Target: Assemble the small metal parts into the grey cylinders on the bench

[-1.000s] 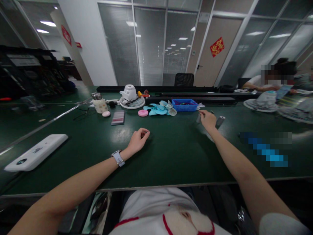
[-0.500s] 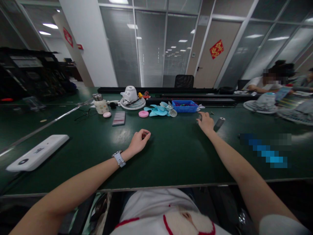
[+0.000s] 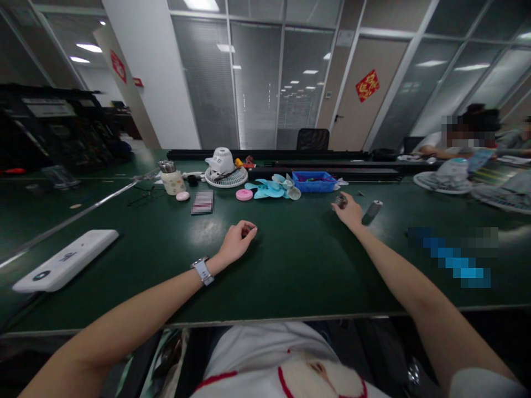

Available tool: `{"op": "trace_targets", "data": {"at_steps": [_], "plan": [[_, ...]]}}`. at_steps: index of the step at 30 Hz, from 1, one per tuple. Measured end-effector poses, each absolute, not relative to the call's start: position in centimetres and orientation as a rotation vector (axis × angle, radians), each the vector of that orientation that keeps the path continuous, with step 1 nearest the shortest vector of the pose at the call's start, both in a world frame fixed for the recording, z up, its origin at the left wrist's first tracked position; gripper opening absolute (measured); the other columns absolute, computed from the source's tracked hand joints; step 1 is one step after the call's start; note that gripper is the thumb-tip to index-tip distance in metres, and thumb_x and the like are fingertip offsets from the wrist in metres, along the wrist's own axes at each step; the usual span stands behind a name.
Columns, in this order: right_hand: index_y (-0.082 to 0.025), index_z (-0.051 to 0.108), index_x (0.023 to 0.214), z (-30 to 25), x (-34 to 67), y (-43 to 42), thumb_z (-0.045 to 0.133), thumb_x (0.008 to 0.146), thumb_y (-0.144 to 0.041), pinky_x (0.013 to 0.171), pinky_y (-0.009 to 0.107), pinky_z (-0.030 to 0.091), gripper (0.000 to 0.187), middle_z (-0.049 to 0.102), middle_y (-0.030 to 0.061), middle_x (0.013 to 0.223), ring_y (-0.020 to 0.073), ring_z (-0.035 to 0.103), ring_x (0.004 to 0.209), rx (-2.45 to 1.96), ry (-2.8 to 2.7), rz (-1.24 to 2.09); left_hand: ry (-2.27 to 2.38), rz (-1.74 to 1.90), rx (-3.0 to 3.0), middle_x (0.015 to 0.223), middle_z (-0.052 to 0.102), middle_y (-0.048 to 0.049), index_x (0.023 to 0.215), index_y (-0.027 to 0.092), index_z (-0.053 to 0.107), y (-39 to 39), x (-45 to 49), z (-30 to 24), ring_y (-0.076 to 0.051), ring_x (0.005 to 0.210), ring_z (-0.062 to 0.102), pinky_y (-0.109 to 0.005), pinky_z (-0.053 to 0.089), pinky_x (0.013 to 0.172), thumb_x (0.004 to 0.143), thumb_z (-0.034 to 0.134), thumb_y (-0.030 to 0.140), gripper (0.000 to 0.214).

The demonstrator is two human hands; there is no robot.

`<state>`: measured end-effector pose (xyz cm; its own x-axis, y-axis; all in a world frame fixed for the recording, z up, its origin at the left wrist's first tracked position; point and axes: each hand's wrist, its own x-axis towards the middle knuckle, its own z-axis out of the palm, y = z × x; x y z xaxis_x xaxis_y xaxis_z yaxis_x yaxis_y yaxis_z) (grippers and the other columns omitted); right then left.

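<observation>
Green table (glossy in patches) beneath blue tray, pale-blue fan blades, pink disc, gray cylinder.

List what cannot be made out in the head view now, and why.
In the head view:
Small object at the right hand: partly covered by that hand.
Left hand: its curl hides whether it holds anything.
Blue tray: contents too small and dark to name.
Card: print blurred into blocks.
Far-right fan guard: cut off by the right edge.

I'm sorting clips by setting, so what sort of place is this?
Probably a workroom in an office: a long green worktable bears a white fan housing and loose blue fan blades, and glass partitions with blinds stand beyond it.
</observation>
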<state>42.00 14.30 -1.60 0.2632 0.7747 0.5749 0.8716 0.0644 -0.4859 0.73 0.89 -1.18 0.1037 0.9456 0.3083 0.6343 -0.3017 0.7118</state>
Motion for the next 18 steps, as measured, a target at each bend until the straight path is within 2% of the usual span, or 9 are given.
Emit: {"op": "trace_targets", "data": {"at_steps": [5,11,14,18], "plan": [[-0.020,0.050,0.140,-0.2,34.5,10.2,0.072,0.074,-0.044,0.079,0.042,0.057,0.073,0.071,0.0087,0.101,0.0226,0.069,0.077,-1.317,-1.691,0.197,1.394,1.054,2.012,0.094,0.069,-0.0037,0.117,0.024,0.064,0.0,1.1,-0.1,-0.021,0.091,0.060,-0.031,0.045,0.074,0.088,0.056,0.054,0.043],[-0.025,0.038,0.148,-0.1,25.2,2.3,0.076,0.077,-0.037,0.090,0.040,0.056,0.082,0.072,0.0044,0.105,0.0201,0.069,0.092,-0.851,-1.996,0.723,1.246,1.089,2.098,0.105,0.068,-0.0051,0.122,0.028,0.067,-1.3,1.8,1.1,-0.022,0.099,0.058,-0.033,0.045,0.079,0.088,0.059,0.052,0.042],[-0.026,0.035,0.149,-0.4,23.8,0.2,0.075,0.079,-0.033,0.090,0.039,0.056,0.081,0.071,0.0032,0.105,0.0191,0.069,0.093,-0.750,-2.103,0.803,1.170,1.094,2.139,0.108,0.067,-0.0060,0.113,0.028,0.073,-1.5,2.0,1.0,-0.023,0.104,0.056,-0.034,0.045,0.083,0.088,0.060,0.050,0.035],[-0.025,0.039,0.147,-0.8,23.5,-0.1,0.074,0.080,-0.033,0.083,0.038,0.057,0.077,0.069,0.0038,0.102,0.0189,0.068,0.087,-0.760,-2.126,0.730,1.126,1.112,2.175,0.105,0.066,-0.0056,0.107,0.028,0.075,-1.1,2.4,0.7,-0.022,0.103,0.056,-0.036,0.044,0.087,0.087,0.063,0.048,0.030]]}}
